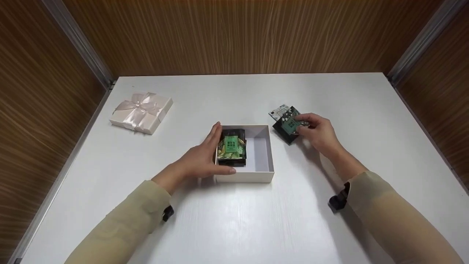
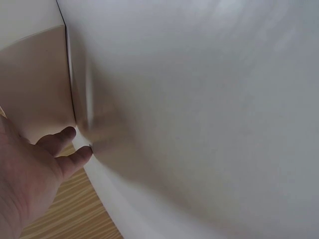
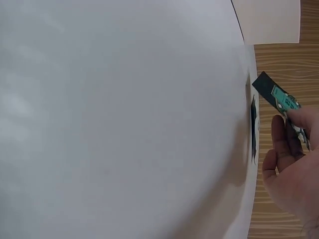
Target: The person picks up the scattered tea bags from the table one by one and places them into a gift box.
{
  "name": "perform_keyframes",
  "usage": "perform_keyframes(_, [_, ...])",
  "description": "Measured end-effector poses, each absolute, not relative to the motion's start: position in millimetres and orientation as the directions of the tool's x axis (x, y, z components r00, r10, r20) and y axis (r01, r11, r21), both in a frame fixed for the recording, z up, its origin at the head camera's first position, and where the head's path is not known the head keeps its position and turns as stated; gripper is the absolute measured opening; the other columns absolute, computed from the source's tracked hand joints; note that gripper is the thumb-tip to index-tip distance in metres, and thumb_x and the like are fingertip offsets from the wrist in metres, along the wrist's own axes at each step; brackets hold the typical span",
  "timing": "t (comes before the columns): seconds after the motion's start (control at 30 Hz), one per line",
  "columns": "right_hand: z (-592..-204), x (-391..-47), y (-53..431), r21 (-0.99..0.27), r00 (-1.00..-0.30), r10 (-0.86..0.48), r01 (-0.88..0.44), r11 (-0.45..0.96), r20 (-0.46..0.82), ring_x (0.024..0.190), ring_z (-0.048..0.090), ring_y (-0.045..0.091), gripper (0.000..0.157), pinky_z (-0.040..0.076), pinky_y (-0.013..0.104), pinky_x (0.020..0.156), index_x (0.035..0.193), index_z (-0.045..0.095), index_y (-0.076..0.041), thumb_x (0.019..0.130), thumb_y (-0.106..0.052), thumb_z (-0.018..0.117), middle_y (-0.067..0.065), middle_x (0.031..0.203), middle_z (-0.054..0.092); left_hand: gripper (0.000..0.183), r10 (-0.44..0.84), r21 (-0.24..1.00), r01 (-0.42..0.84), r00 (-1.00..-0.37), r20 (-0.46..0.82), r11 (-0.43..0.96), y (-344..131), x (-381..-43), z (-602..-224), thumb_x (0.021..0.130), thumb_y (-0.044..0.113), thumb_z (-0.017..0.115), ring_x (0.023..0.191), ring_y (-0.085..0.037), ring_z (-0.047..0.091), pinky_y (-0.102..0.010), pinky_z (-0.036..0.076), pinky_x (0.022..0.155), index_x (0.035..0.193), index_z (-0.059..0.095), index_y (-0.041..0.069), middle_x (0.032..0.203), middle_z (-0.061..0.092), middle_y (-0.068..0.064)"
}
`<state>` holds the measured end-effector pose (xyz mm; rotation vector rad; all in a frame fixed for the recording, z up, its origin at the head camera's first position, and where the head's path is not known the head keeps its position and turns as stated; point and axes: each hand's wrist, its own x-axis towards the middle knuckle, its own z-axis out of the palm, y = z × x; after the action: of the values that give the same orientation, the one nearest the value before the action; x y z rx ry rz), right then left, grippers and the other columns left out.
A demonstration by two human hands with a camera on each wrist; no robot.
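Observation:
In the head view, a white open box (image 1: 262, 177) stands on the table. A stack of black and green packets (image 1: 231, 145) lies in its left part. My left hand (image 1: 201, 159) rests along the box's left side, fingers straight and thumb at the front wall. To the right of the box, my right hand (image 1: 319, 134) pinches a black packet with a green label (image 1: 289, 125) between thumb and fingers. In the right wrist view that packet (image 3: 277, 94) is tilted above the table. Partly covered under it lies a white patterned packet (image 1: 278, 111).
A pale pink gift box (image 1: 161, 113) with a satin ribbon bow sits at the back left of the white table (image 1: 234, 227). Wood-grain panels (image 1: 234, 36) stand behind the table and at both sides.

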<state>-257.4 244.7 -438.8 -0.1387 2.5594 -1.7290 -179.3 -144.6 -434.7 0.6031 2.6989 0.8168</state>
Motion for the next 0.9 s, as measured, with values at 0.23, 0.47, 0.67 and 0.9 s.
perform_keyframes(0.23, [-424, -259, 253, -0.954, -0.994, -0.081, -0.091, 0.286, 0.07, 0.105, 0.065, 0.018, 0.037, 0.058, 0.022, 0.086, 0.137, 0.066, 0.003, 0.103, 0.001, 0.053, 0.017, 0.14, 0.057, 0.142, 0.457, 0.577, 0.312, -0.881, -0.122, 0.755, -144, -178, -435, 0.077, 0.083, 0.073, 0.118, -0.041, 0.066, -0.054, 0.055, 0.095, 0.167, -0.022, 0.03, 0.177, -0.019, 0.006])
perform_keyframes(0.47, [-409, -255, 251, -0.927, -0.989, -0.06, -0.145, 0.347, 0.132, 0.093, 0.061, 0.012, 0.033, 0.054, 0.017, 0.077, 0.136, 0.07, 0.0, 0.107, -0.007, 0.056, 0.013, 0.118, 0.066, 0.141, 0.459, 0.583, 0.306, -0.879, -0.131, 0.753, -145, -178, -435, 0.076, 0.086, 0.071, 0.117, -0.039, 0.067, -0.054, 0.054, 0.099, 0.166, -0.023, 0.032, 0.175, -0.023, 0.012])
perform_keyframes(0.67, [-400, -250, 244, -0.926, -0.993, -0.067, -0.114, 0.36, 0.096, 0.098, 0.063, 0.011, 0.036, 0.053, 0.017, 0.079, 0.139, 0.069, -0.002, 0.107, -0.011, 0.056, 0.016, 0.133, 0.064, 0.141, 0.463, 0.586, 0.311, -0.877, -0.126, 0.749, -145, -178, -435, 0.076, 0.088, 0.069, 0.107, -0.035, 0.069, -0.053, 0.055, 0.096, 0.166, -0.023, 0.031, 0.176, -0.02, 0.007])
perform_keyframes(0.9, [-389, -243, 231, -0.944, -0.987, -0.132, -0.129, 0.303, 0.092, 0.1, 0.068, 0.011, 0.05, 0.054, 0.018, 0.086, 0.149, 0.06, -0.002, 0.1, -0.005, 0.068, 0.021, 0.14, 0.06, 0.141, 0.462, 0.581, 0.308, -0.877, -0.135, 0.754, -145, -178, -434, 0.076, 0.089, 0.069, 0.119, -0.039, 0.066, -0.054, 0.052, 0.102, 0.166, -0.023, 0.032, 0.174, -0.024, 0.012])
